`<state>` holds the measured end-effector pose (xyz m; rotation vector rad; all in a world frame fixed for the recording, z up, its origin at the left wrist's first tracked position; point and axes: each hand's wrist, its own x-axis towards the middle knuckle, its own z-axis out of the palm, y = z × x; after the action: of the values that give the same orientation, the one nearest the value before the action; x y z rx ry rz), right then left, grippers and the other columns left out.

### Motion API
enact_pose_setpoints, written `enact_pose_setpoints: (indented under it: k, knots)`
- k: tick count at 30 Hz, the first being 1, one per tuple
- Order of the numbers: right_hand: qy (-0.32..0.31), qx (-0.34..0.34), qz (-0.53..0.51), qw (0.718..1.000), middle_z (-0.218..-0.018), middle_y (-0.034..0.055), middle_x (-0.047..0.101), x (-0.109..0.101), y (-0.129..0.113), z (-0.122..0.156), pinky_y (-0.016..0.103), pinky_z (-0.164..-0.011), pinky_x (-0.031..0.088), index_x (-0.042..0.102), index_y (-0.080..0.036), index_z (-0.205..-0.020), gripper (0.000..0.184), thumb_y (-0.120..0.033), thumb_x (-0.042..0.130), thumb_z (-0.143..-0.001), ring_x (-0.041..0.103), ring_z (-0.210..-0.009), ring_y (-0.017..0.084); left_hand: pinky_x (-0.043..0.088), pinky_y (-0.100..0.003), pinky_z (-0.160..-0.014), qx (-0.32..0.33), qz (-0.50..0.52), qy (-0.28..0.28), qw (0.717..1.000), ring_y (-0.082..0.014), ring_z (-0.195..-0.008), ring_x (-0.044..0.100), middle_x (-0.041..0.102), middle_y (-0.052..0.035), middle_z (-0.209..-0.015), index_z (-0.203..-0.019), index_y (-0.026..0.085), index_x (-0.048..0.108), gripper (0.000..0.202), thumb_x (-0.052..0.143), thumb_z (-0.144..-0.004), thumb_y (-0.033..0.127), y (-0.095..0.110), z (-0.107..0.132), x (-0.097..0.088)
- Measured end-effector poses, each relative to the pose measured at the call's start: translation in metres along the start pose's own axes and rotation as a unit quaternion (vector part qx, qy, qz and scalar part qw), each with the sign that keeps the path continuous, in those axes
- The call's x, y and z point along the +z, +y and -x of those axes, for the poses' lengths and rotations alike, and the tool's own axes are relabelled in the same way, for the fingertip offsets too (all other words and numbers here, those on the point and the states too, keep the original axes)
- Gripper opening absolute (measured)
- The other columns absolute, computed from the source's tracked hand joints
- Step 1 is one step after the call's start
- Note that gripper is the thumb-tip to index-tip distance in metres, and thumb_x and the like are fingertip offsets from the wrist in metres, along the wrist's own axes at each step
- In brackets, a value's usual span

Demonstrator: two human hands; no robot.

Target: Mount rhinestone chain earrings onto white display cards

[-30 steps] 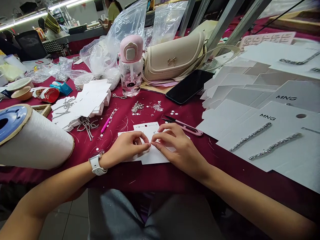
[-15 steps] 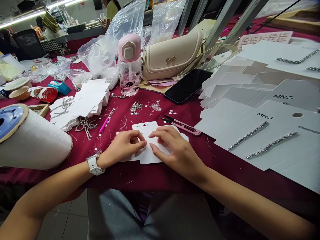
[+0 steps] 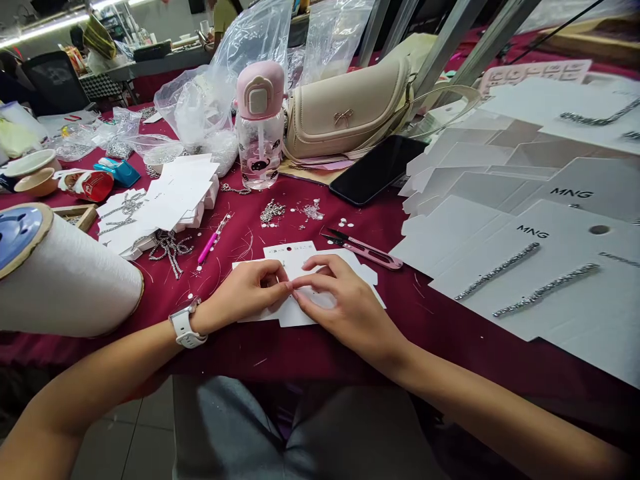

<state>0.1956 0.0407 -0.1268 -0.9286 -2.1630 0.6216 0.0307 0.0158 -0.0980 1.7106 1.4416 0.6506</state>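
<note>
White cards [image 3: 300,313] lie in front of me on the dark red cloth, partly covered by both hands. My left hand [image 3: 257,287] has thumb and index finger pinched together above them; what is between the tips is too small to make out. Meeting those tips are the thumb and index finger of my right hand [image 3: 345,293], also drawn together, its other fingers bent. Just beyond the cards are pink-handled thread snips [image 3: 370,253], a small pile of silvery findings [image 3: 273,212] and some clear bits [image 3: 313,210].
At left stand a large spool of white thread [image 3: 70,273] and stacked white cards [image 3: 175,193], with a pink pen-like tool [image 3: 210,248] nearby. A bottle [image 3: 259,147], a cream handbag [image 3: 345,113] and a phone [image 3: 375,170] sit behind. Printed cards with silvery strands [image 3: 500,233] cover the right side.
My right hand has moved left, and its thumb and index finger have closed in to meet the left fingertips. My left hand keeps its pinch. The view has shifted slightly.
</note>
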Motion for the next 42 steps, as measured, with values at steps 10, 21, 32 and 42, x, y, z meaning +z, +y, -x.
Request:
enact_pose_setpoints:
  k: [10, 21, 32, 42]
  knots:
    - [-0.038, 0.057, -0.051, 0.996, -0.088, 0.0044, 0.052, -0.002, 0.0, -0.005, 0.027, -0.074, 0.048, 0.065, -0.019, -0.075, 0.009, -0.02, 0.056, -0.072, 0.055, -0.081, 0.014, 0.029, -0.017, -0.05, 0.01, -0.02, -0.013, 1.0, -0.0064, -0.054, 0.04, 0.047, 0.0042, -0.056, -0.072, 0.014, 0.056, 0.027, 0.047, -0.08, 0.037, -0.003, -0.001, -0.002]
    - [-0.063, 0.064, -0.077, 0.993, -0.089, 0.0044, 0.047, 0.003, 0.005, -0.003, 0.032, -0.078, 0.046, 0.06, -0.02, -0.071, 0.006, -0.021, 0.055, -0.069, 0.052, -0.082, 0.015, 0.029, -0.017, -0.053, 0.028, -0.049, -0.018, 0.998, -0.0072, -0.058, 0.04, 0.048, 0.0037, -0.058, -0.074, 0.014, 0.061, 0.027, 0.045, -0.081, 0.035, -0.002, -0.001, -0.001]
    - [-0.079, 0.055, -0.048, 0.994, -0.091, 0.0056, 0.05, 0.0, 0.0, -0.004, 0.031, -0.077, 0.045, 0.059, -0.021, -0.079, 0.014, -0.029, 0.048, -0.08, 0.051, -0.087, 0.016, 0.03, -0.017, -0.054, 0.031, -0.044, 0.004, 0.999, -0.0067, -0.058, 0.042, 0.049, 0.004, -0.059, -0.068, 0.013, 0.058, 0.021, 0.043, -0.079, 0.022, -0.001, 0.0, -0.001]
    - [-0.086, 0.064, -0.056, 0.993, -0.075, 0.0015, 0.056, -0.008, -0.006, -0.007, 0.027, -0.066, 0.045, 0.055, -0.02, -0.07, 0.01, -0.022, 0.05, -0.078, 0.053, -0.072, 0.013, 0.027, -0.017, -0.05, 0.035, -0.046, 0.016, 0.998, -0.0051, -0.052, 0.037, 0.043, 0.0053, -0.052, -0.059, 0.013, 0.052, 0.018, 0.044, -0.073, 0.018, -0.003, 0.001, 0.002]
